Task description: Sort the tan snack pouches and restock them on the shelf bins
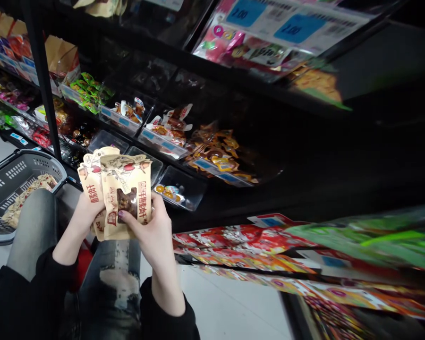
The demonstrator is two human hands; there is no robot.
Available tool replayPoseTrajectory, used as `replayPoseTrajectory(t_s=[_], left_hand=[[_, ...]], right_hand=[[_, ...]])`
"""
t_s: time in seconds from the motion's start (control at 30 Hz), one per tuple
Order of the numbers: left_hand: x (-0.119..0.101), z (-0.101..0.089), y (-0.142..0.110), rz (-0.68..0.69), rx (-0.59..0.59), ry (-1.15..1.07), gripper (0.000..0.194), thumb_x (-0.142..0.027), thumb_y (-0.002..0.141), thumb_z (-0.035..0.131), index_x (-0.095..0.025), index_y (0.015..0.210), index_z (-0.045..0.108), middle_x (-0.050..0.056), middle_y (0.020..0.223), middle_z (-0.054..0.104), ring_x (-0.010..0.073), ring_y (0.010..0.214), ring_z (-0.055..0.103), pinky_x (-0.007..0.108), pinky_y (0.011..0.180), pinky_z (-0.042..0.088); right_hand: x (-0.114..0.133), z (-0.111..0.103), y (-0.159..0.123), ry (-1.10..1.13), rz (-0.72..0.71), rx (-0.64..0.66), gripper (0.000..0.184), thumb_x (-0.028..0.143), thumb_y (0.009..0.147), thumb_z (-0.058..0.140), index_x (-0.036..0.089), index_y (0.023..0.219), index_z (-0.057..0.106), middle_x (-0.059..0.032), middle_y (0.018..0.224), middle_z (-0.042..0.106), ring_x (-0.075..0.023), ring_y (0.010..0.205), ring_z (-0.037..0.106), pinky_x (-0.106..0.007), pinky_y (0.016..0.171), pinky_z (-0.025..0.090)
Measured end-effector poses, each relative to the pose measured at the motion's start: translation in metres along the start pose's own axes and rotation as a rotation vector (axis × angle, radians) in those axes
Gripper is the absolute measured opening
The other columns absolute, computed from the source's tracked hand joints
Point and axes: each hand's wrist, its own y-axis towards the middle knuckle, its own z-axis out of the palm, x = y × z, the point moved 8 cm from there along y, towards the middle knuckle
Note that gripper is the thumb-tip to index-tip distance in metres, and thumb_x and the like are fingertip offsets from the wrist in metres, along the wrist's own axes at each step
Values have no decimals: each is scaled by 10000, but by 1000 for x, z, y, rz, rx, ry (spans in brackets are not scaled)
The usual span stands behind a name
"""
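Partly hidden behind the front snack pouch (pixel 127 193), the left hand (pixel 88 210) holds the rear pouches (pixel 90 177); its fingertips can't be seen. The right hand (pixel 147 226) pinches the front pouch's lower right side, thumb in front, other fingers behind. Both grips sit above the knees; one knee covers part of the basket (pixel 38 163), itself cut off at left. Shelf backs fade into darkness.

basket (pixel 35 165) at left of frame, snack packs (pixel 26 200) in it; pouches (pixel 127 172) right of basket, before trays (pixel 163 145) on rack (pixel 44 89); bagged sweets (pixel 230 238) lower right.
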Motion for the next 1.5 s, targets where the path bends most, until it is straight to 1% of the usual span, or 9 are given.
replayPoseTrajectory(t_s=[0.1, 0.3, 0.53, 0.7, 0.87, 1.07, 1.17, 1.3, 1.5], left_hand=[[4, -1, -1, -112, 2, -148, 469, -168, 531, 787, -141, 990, 697, 85, 1009, 752, 309, 984, 682, 365, 868, 542], [17, -5, -7, -401, 28, -424, 681, -161, 452, 713, -130, 1127, 623, 114, 961, 756, 384, 1055, 646, 473, 930, 518], [17, 24, -16, -371, 280, -518, 694, -168, 485, 675, -139, 1175, 600, 125, 1072, 731, 396, 1140, 595, 491, 970, 490], [21, 19, -14, -352, 124, -465, 739, -163, 451, 736, -123, 1178, 608, 110, 932, 761, 392, 1059, 642, 487, 931, 521], [12, 15, -9, -226, 70, -409, 706, -150, 493, 770, -139, 1185, 630, 94, 948, 764, 349, 996, 678, 426, 884, 555], [12, 20, -8, -125, 89, -352, 522, -158, 585, 778, -128, 1100, 691, 109, 1066, 739, 317, 966, 691, 364, 817, 578], [15, 22, -8, -143, 94, -347, 462, -168, 603, 784, -124, 1057, 710, 111, 1063, 740, 314, 941, 698, 364, 789, 584], [18, 23, -7, -142, 113, -352, 453, -217, 584, 831, -121, 1012, 720, 118, 1005, 753, 314, 920, 704, 379, 815, 574], [18, 15, -4, -156, 36, -408, 425, -344, 604, 844, -137, 956, 726, 116, 949, 761, 306, 940, 702, 401, 874, 553]], right_hand=[[-11, -12, 7, 209, -7, -42, 476, 369, 597, 772, 227, 993, 550, -4, 857, 696, -188, 734, 635, -320, 684, 501], [-47, -63, 24, 383, 4, -373, 494, 471, 611, 763, 212, 961, 530, -29, 894, 690, -182, 777, 640, -335, 744, 507], [-35, -18, 20, 164, -80, -42, 369, 420, 756, 643, 220, 1046, 532, -54, 983, 679, -218, 892, 636, -375, 829, 501], [-26, -1, 18, 96, -180, 129, 294, 411, 877, 471, 212, 1076, 554, -66, 1058, 655, -207, 997, 603, -371, 898, 469], [-10, -32, 7, -22, -231, -192, 267, 408, 838, 524, 203, 991, 599, -55, 932, 620, -191, 850, 577, -339, 771, 467], [16, -6, -9, -168, -109, -1, 182, 345, 706, 670, 216, 810, 595, 41, 631, 504, -133, 608, 469, -271, 603, 388], [3, 4, -5, -1, 42, 76, 234, 364, 661, 692, 216, 786, 562, 68, 579, 445, -116, 553, 421, -254, 551, 354], [-16, 17, -1, 331, 208, 227, 297, 405, 622, 731, 199, 766, 572, 32, 626, 561, -124, 565, 491, -259, 563, 400], [-21, -8, 3, 637, 228, 126, 365, 439, 578, 789, 210, 728, 548, 36, 614, 604, -119, 523, 527, -241, 524, 401]])
